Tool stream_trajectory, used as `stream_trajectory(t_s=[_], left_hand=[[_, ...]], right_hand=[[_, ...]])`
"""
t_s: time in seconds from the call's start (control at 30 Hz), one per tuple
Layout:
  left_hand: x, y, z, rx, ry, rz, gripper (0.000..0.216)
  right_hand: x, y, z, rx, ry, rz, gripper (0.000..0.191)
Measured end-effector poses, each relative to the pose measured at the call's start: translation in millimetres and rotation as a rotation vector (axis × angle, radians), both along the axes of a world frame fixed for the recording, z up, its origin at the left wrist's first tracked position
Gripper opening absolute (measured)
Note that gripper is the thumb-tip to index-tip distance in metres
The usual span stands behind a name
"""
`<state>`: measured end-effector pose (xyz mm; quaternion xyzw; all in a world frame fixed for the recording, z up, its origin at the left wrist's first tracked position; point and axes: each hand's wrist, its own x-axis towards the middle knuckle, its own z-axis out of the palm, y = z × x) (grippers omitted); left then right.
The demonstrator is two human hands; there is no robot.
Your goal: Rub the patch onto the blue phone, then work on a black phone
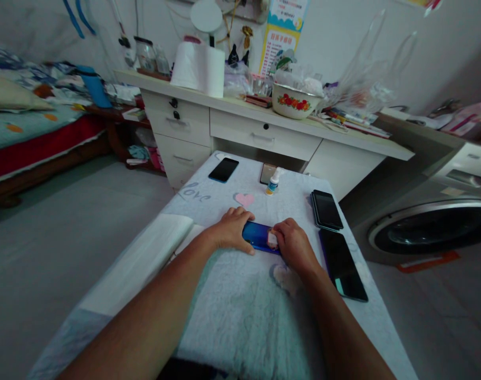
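A blue smartphone lies flat on the cloth-covered table, its glossy back facing up. My left hand grips its left end between thumb and fingers. Over the right end, my right hand is closed on a small whitish pad with brownish edges, pressed against the phone's back. The fingers of that hand partly hide the pad. Beyond the hands stands a small white spray bottle with a blue and yellow label, beside another phone.
A dark phone lies at the far left of the table. Along the right edge are stacked dark devices and a larger tablet. A folded white cloth lies at the left edge. Behind stands a white desk; a washing machine is at right.
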<state>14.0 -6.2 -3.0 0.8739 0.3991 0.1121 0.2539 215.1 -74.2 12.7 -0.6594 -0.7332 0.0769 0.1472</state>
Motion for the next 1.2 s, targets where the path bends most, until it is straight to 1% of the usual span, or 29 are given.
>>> stream_trajectory(t_s=[0.2, 0.43, 0.6, 0.67, 0.77, 0.9, 1.07, 1.2], left_hand=[[-0.3, 1.4, -3.0, 0.05, 0.047, -0.034, 0.077], [-1.0, 2.9, -3.0, 0.041, 0.053, -0.022, 0.075], [-2.1, 4.1, -5.5, 0.049, 0.043, -0.031, 0.075], [-2.1, 4.5, -6.3, 0.049, 0.044, -0.027, 0.075], [-1.9, 4.7, -6.4, 0.051, 0.042, -0.031, 0.075], [-1.5, 4.4, -5.5, 0.052, 0.049, -0.037, 0.075], [-1.1, 3.8, -5.0, 0.038, 0.066, -0.028, 0.077], [-0.5, 3.2, -3.9, 0.04, 0.052, -0.02, 0.078]], right_hand=[[-14.1, 5.4, -0.6, 0.007, 0.025, 0.049, 0.022], [-11.3, 3.4, 3.0, -0.053, 0.04, 0.087, 0.021], [-4.2, 0.2, 8.2, -0.102, -0.014, 0.047, 0.027], [-3.0, 0.8, 8.3, -0.113, -0.045, 0.021, 0.027], [-5.0, 3.3, 6.3, -0.106, -0.067, -0.001, 0.026], [-14.1, 7.5, 1.1, -0.053, -0.064, -0.005, 0.025], [-27.4, 12.0, -7.6, -0.006, -0.085, 0.043, 0.028], [-30.3, 12.6, -8.7, -0.019, -0.13, 0.046, 0.03]])
